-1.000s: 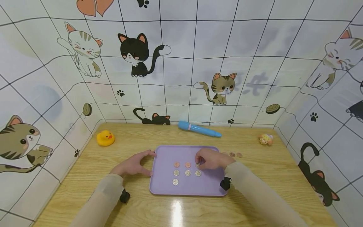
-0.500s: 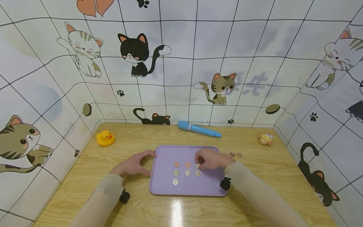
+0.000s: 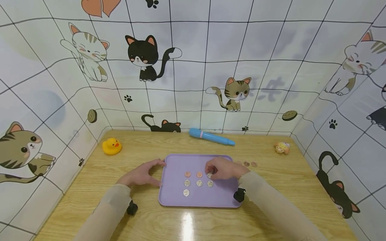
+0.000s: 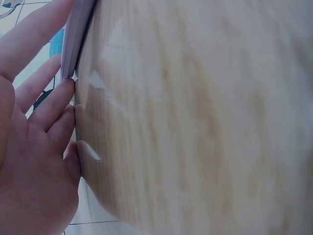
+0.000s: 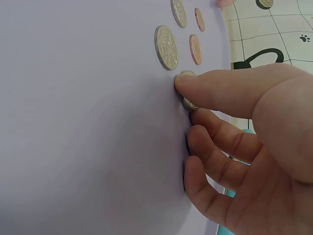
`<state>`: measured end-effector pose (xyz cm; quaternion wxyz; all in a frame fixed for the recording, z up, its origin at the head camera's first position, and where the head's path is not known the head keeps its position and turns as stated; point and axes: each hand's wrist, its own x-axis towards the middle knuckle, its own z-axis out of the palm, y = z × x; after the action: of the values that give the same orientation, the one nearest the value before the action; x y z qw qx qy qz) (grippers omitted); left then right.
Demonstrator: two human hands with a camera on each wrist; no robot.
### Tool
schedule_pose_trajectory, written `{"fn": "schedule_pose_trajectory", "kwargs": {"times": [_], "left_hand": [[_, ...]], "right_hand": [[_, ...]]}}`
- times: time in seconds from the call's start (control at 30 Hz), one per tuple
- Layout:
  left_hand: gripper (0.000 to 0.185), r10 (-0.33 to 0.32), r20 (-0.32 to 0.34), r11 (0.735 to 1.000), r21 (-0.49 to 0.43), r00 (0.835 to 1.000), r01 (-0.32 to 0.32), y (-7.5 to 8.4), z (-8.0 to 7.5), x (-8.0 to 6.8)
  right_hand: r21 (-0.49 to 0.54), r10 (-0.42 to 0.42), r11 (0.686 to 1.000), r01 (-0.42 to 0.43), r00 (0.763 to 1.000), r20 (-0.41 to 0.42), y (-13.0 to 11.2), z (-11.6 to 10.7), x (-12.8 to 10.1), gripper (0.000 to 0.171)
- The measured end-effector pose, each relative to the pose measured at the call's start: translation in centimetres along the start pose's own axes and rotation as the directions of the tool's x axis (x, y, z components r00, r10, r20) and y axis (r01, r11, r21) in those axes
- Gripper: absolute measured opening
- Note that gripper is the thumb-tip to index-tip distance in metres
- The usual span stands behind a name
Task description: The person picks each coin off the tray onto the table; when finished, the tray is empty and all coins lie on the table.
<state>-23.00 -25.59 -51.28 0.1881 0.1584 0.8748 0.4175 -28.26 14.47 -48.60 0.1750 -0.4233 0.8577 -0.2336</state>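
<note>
White walls (image 3: 188, 77) with black grid lines and printed cartoon cats (image 3: 143, 52) are surrounding a wooden table (image 3: 144, 219) at the back and on both sides. On this table a lilac tray (image 3: 178, 162) is lying flat, near the middle. At its left edge the left hand (image 3: 141, 174) is resting with thumb and fingers spread wide, and it is touching the rim without gripping it tightly. Over the right part of the tray, the right hand (image 3: 221, 168) is bending its fingers, and its thumb and index finger are holding narrowly one silver-coloured coin (image 3: 209, 175) close to the tray surface.

Behind the tray a blue pen (image 3: 212, 137) is lying slanted near the back wall. A yellow duck (image 3: 112, 146) is sitting at the back left, and a small figure (image 3: 281, 148) is standing or lying at the back right; I cannot tell which.

Two copper-coloured coins (image 3: 199, 174) are forming one row with the held coin. Nearer to the person, three silver coins (image 3: 199, 183) are making another row, and a single silver coin (image 3: 186, 192) is lying before its left end. Outside, just right of the tray, brownish coins (image 3: 254, 164) are lying on the wood.
</note>
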Motion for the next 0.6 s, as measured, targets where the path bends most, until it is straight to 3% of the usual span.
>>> {"fn": "schedule_pose_trajectory", "kwargs": {"times": [0.27,0.6], "left_hand": [[0.072,-0.012,0.005,1.000,-0.009,1.000,0.012,0.0,0.1,0.1],[0.072,-0.022,0.000,1.000,-0.016,1.000,0.022,-0.2,0.1,0.2]], "right_hand": [[-0.031,0.013,0.999,-0.014,1.000,-0.023,-0.5,0.0,-0.4,0.015],[0.075,0.045,0.996,-0.039,0.996,-0.077,0.3,-0.1,-1.4,0.008]]}}
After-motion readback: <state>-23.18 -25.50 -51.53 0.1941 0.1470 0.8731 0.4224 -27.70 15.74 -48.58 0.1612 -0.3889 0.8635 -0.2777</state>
